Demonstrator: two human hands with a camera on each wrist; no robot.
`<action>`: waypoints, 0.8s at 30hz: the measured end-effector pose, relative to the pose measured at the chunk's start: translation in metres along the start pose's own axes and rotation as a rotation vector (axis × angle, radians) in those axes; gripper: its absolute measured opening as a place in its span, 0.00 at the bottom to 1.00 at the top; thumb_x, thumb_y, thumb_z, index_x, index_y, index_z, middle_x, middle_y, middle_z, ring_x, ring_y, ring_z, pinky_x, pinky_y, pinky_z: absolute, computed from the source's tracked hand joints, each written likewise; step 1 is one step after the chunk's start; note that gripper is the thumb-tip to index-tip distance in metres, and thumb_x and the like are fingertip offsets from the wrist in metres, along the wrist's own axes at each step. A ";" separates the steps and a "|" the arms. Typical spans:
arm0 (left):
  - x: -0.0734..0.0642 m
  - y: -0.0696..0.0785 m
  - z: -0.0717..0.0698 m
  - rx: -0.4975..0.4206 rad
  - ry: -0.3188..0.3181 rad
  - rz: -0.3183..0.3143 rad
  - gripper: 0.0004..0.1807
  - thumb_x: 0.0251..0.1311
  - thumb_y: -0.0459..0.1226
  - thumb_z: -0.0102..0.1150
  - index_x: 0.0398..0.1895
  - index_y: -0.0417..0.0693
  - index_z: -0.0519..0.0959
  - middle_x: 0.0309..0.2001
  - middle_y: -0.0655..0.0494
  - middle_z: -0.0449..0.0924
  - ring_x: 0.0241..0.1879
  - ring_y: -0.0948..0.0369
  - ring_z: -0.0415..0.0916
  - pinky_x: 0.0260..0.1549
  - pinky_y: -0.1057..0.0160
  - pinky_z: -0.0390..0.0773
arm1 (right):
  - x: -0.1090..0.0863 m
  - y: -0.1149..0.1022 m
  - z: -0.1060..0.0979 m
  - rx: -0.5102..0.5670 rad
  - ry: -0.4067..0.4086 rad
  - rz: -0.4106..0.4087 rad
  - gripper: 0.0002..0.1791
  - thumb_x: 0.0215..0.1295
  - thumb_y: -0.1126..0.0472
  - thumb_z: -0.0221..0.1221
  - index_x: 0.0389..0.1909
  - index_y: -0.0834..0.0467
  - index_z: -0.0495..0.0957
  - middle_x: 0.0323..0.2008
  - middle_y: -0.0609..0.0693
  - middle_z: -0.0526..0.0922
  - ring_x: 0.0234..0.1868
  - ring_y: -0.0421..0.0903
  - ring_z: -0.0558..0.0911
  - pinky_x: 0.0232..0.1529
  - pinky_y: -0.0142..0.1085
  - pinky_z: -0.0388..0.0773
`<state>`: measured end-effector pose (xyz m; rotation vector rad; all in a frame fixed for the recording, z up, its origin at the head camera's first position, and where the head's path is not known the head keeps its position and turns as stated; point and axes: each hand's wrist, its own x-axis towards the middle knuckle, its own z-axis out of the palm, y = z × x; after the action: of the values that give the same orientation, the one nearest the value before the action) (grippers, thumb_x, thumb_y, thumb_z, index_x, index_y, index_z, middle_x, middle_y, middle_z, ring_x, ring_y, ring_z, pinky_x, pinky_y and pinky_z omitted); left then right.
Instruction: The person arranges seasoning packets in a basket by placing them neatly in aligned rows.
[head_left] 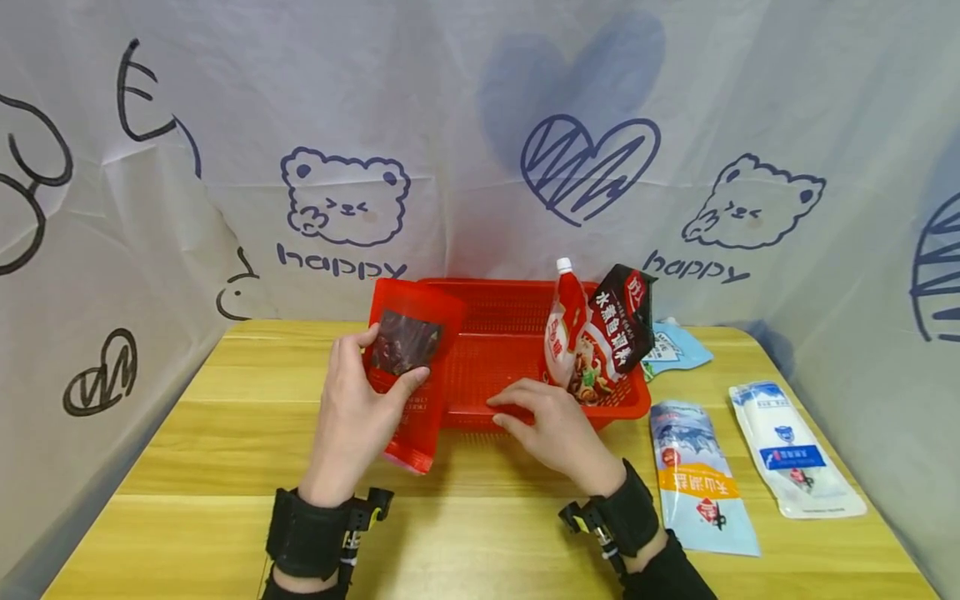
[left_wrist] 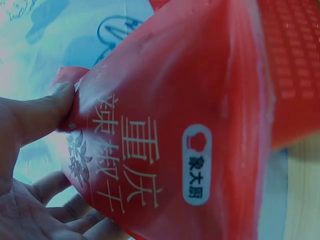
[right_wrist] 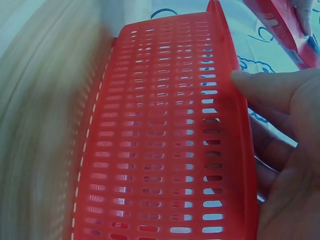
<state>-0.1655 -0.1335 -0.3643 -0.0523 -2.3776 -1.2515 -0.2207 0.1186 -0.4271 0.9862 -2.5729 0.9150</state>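
Observation:
My left hand [head_left: 356, 412] grips a red packet of dried chillies [head_left: 420, 333], thumb on one face and fingers behind. The packet is held tilted at the left end of a red plastic basket [head_left: 480, 287]. In the left wrist view, the packet's lettered face [left_wrist: 165, 125] fills the middle. With the thumb at its front rim and fingers behind the slotted wall [right_wrist: 160, 130], my right hand [head_left: 558, 429] holds the basket. A white-capped red and white pouch [head_left: 566, 333] and a black and red seasoning packet [head_left: 618, 325] stand in the basket's right end.
Right of the basket, a blue and orange packet [head_left: 697, 475] and a white and blue packet [head_left: 795, 450] lie on the wooden table [head_left: 202, 467]. A light blue pouch [head_left: 678, 346] lies behind the basket's right end. Printed white cloth [head_left: 465, 125] hangs behind and beside the table.

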 end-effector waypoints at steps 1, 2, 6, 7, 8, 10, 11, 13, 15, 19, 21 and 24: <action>-0.001 0.002 0.003 -0.005 -0.012 0.011 0.40 0.59 0.37 0.76 0.69 0.37 0.62 0.63 0.41 0.68 0.58 0.47 0.71 0.56 0.43 0.80 | 0.000 0.000 -0.001 0.009 -0.002 0.007 0.15 0.63 0.60 0.73 0.50 0.54 0.88 0.46 0.47 0.88 0.48 0.45 0.86 0.54 0.42 0.84; -0.001 0.003 0.005 -0.009 -0.020 0.024 0.40 0.59 0.37 0.76 0.69 0.37 0.63 0.63 0.41 0.68 0.58 0.48 0.71 0.56 0.44 0.80 | 0.000 -0.001 -0.002 0.026 -0.002 0.016 0.16 0.64 0.60 0.73 0.52 0.55 0.88 0.47 0.47 0.88 0.49 0.45 0.86 0.54 0.43 0.83; -0.004 0.009 0.015 -0.014 -0.043 0.079 0.40 0.57 0.36 0.78 0.67 0.36 0.64 0.64 0.41 0.69 0.59 0.48 0.72 0.58 0.45 0.80 | 0.000 -0.003 -0.009 0.098 0.034 0.046 0.22 0.66 0.59 0.71 0.60 0.56 0.83 0.52 0.49 0.87 0.53 0.46 0.85 0.56 0.45 0.83; -0.005 0.010 0.017 -0.013 -0.049 0.087 0.40 0.57 0.36 0.78 0.67 0.36 0.64 0.64 0.41 0.70 0.59 0.48 0.73 0.58 0.45 0.80 | 0.000 -0.004 -0.012 0.118 0.057 0.051 0.23 0.66 0.60 0.71 0.62 0.56 0.82 0.53 0.49 0.86 0.53 0.47 0.85 0.55 0.45 0.83; -0.006 0.011 0.019 -0.010 -0.053 0.095 0.40 0.56 0.36 0.78 0.67 0.36 0.65 0.63 0.41 0.70 0.58 0.48 0.73 0.58 0.46 0.80 | 0.000 -0.005 -0.014 0.137 0.084 0.053 0.24 0.67 0.60 0.71 0.63 0.56 0.81 0.54 0.49 0.86 0.54 0.47 0.84 0.54 0.46 0.83; -0.008 0.012 0.022 -0.001 -0.065 0.108 0.40 0.56 0.37 0.79 0.67 0.37 0.65 0.63 0.42 0.71 0.58 0.49 0.74 0.57 0.46 0.80 | -0.001 -0.007 -0.021 0.183 0.141 0.061 0.27 0.67 0.61 0.70 0.66 0.55 0.79 0.55 0.50 0.85 0.54 0.48 0.84 0.53 0.46 0.84; -0.008 0.013 0.023 0.006 -0.069 0.115 0.40 0.55 0.37 0.79 0.67 0.37 0.66 0.63 0.43 0.71 0.58 0.49 0.74 0.57 0.46 0.80 | -0.001 -0.008 -0.024 0.213 0.169 0.068 0.28 0.67 0.62 0.70 0.67 0.55 0.78 0.56 0.50 0.85 0.53 0.48 0.84 0.52 0.45 0.84; -0.010 0.015 0.026 0.020 -0.073 0.132 0.41 0.54 0.37 0.81 0.66 0.37 0.67 0.62 0.44 0.72 0.58 0.49 0.74 0.57 0.47 0.81 | -0.003 -0.011 -0.031 0.284 0.209 0.090 0.30 0.67 0.64 0.69 0.70 0.54 0.75 0.58 0.51 0.84 0.53 0.48 0.85 0.51 0.42 0.85; -0.011 0.016 0.028 0.038 -0.075 0.158 0.41 0.52 0.37 0.82 0.65 0.37 0.69 0.62 0.44 0.73 0.58 0.49 0.76 0.56 0.47 0.81 | -0.004 -0.015 -0.037 0.356 0.228 0.122 0.32 0.68 0.65 0.68 0.72 0.54 0.73 0.60 0.51 0.82 0.53 0.49 0.85 0.50 0.39 0.85; -0.013 0.019 0.033 0.086 -0.086 0.227 0.41 0.48 0.38 0.84 0.64 0.39 0.71 0.60 0.46 0.76 0.55 0.50 0.79 0.55 0.48 0.83 | -0.005 -0.022 -0.045 0.456 0.224 0.187 0.35 0.68 0.64 0.68 0.75 0.52 0.70 0.64 0.51 0.79 0.56 0.51 0.84 0.52 0.34 0.84; -0.015 0.020 0.036 0.100 -0.108 0.257 0.41 0.47 0.38 0.85 0.63 0.40 0.72 0.58 0.48 0.77 0.54 0.51 0.80 0.54 0.50 0.83 | -0.006 -0.024 -0.048 0.479 0.212 0.212 0.36 0.68 0.62 0.69 0.76 0.51 0.69 0.65 0.51 0.79 0.58 0.51 0.82 0.53 0.34 0.83; -0.017 0.022 0.040 0.114 -0.159 0.286 0.40 0.46 0.37 0.85 0.62 0.43 0.73 0.57 0.50 0.76 0.54 0.54 0.80 0.55 0.53 0.83 | -0.006 -0.025 -0.049 0.471 0.191 0.242 0.36 0.68 0.59 0.69 0.75 0.49 0.69 0.64 0.51 0.79 0.59 0.52 0.82 0.53 0.38 0.84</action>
<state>-0.1601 -0.0864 -0.3738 -0.4558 -2.4623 -1.0090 -0.1994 0.1379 -0.3801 0.6490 -2.3955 1.6462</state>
